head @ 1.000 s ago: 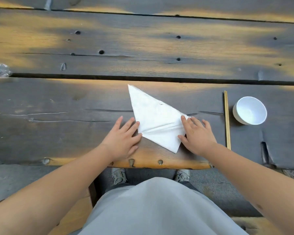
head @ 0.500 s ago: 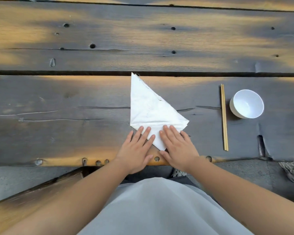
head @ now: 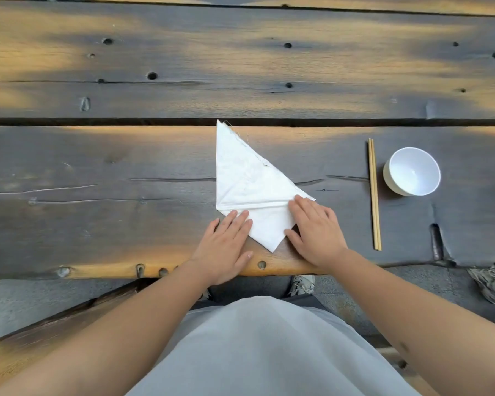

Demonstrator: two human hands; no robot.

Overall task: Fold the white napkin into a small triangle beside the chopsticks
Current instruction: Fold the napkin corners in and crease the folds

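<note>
Now the wooden table [head: 97,155] carries the white napkin [head: 246,178] at centre, a large triangle; chopsticks [head: 373,195] lie well apart at 3 o'clock. Both hands, left hand [head: 226,247] and right hand [head: 316,232], have spread from the near corner, fingers flat, gripping nothing; crease set, smaller folds remain

Looks like a rustic dining spot, maybe outdoor. Weathered plank table [head: 126,167] with knots and cracks fills the frame; chopsticks [head: 374,195] and white bowl [head: 412,171] at right, grey paved floor [head: 26,304] along lower left.
</note>
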